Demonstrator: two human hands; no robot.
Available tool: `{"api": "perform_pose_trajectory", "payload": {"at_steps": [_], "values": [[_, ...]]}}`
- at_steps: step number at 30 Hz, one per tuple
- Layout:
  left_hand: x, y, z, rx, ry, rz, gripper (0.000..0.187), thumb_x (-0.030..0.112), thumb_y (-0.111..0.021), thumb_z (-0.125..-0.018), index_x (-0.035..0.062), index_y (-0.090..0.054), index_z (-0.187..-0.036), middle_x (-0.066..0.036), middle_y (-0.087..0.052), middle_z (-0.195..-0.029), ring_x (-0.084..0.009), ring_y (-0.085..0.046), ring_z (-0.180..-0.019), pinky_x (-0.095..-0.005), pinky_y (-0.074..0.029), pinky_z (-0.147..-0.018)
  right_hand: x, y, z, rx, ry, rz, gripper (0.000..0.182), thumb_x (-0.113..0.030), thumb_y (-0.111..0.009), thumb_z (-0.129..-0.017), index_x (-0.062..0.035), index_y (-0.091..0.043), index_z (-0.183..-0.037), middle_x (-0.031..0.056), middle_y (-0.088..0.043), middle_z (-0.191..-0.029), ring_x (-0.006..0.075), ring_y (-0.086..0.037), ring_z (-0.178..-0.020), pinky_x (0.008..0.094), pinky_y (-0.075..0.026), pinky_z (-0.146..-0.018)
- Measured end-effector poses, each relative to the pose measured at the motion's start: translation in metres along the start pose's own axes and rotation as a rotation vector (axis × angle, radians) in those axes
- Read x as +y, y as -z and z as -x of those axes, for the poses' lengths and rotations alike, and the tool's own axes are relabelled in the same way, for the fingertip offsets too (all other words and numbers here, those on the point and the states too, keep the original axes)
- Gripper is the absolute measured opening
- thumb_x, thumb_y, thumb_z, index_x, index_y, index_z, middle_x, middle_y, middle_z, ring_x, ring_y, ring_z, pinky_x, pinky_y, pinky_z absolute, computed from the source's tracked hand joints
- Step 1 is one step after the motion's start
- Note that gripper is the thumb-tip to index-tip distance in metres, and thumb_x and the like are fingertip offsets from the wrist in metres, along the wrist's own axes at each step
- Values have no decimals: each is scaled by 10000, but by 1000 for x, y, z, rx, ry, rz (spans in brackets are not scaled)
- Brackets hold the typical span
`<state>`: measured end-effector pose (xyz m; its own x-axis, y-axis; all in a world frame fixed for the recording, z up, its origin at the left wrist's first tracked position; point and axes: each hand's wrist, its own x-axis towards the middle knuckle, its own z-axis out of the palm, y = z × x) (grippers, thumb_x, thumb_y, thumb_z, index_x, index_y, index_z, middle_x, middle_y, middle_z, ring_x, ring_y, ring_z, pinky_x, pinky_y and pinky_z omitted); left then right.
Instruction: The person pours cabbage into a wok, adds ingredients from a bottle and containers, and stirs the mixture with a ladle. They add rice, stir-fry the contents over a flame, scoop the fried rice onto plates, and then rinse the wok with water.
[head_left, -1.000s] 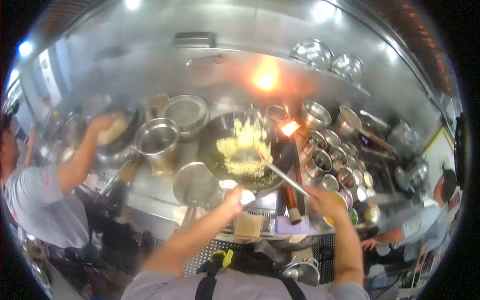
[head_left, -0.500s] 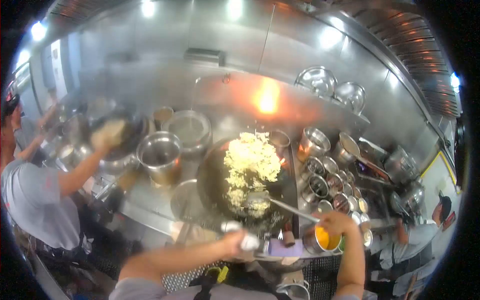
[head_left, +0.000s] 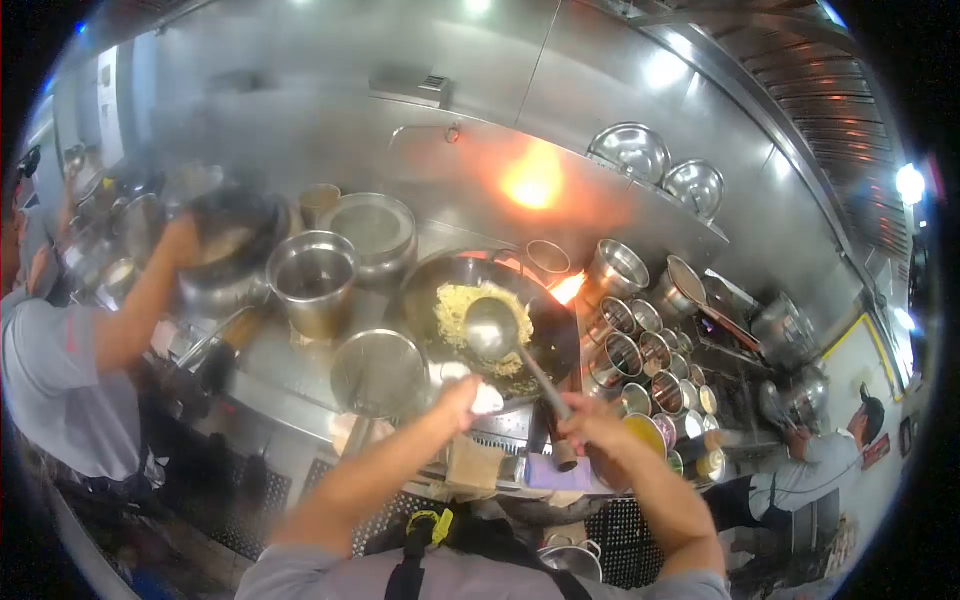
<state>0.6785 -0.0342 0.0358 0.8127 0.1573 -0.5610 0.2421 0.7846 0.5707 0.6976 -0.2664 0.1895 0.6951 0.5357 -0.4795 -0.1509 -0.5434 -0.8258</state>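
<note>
A dark wok [head_left: 553,340] sits over the burner, with pale yellow food [head_left: 458,305] spread in its middle. My left hand [head_left: 466,400] is closed round a white cloth [head_left: 487,400] at the wok's near left rim. My right hand [head_left: 592,425] grips the handle of a steel ladle [head_left: 491,328], whose round bowl rests over the food. Orange flame [head_left: 568,288] shows at the wok's right edge.
Metal pots [head_left: 313,270] and a round strainer [head_left: 378,372] stand to the left. Several small containers [head_left: 655,350] stand at the right. A purple cloth [head_left: 565,473] lies on the front ledge. One co-worker [head_left: 70,380] is at left, another person [head_left: 835,465] at right.
The food was tossed up above the wok and now lies in it. My left hand has moved up slightly; my right hand has shifted left, and the ladle is now over the food.
</note>
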Motion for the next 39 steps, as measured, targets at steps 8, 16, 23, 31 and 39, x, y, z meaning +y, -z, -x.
{"api": "perform_pose_trajectory", "payload": {"at_steps": [8, 16, 23, 31, 39], "values": [[-42, 35, 42, 164, -630, -939, 351, 270, -603, -746, -73, -601, -820, -259, -610, -740, -360, -595, -678, -493, -437, -619, -38, 79, -25, 298, -133, -10, 23, -8, -574, -811, -22, -559, -821, 77, -552, -637, 170, -519, -496, 332, -437, -428], [-26, 45, 38, 82, -443, -754, 286, 195, -582, -827, -71, -600, -929, -204, -641, -787, -341, -663, -774, -434, -530, -710, 2, 4, -51, -384, -59, -1084, 177, -113, -522, -932, 57, -497, -977, 98, -567, -858, 48, -517, -577, 170, -465, -448], [-46, 69, -16, -303, 139, 132, 176, 203, -584, -864, 69, -591, -979, -97, -636, -905, -261, -636, -818, -456, -552, -711, 73, -90, 11, 145, -115, -881, 420, -408, -489, -934, -12, -576, -1042, 87, -608, -754, 175, -572, -584, 296, -505, -528], [-25, 18, 31, 39, 45, -153, 346, 237, -574, -828, 105, -541, -1146, -80, -559, -1150, -255, -575, -986, -512, -517, -732, 65, -83, 1, -135, -124, -900, 364, -297, -496, -937, -16, -507, -1166, 110, -610, -860, 187, -583, -683, 312, -504, -603], [-33, 18, 27, 108, 139, -149, 208, 264, -618, -792, 141, -607, -959, -26, -634, -910, -237, -620, -853, -508, -524, -767, 72, -57, 14, -207, -188, -925, 394, -187, -503, -939, -20, -439, -1291, 133, -612, -966, 199, -593, -782, 328, -502, -679]]}}
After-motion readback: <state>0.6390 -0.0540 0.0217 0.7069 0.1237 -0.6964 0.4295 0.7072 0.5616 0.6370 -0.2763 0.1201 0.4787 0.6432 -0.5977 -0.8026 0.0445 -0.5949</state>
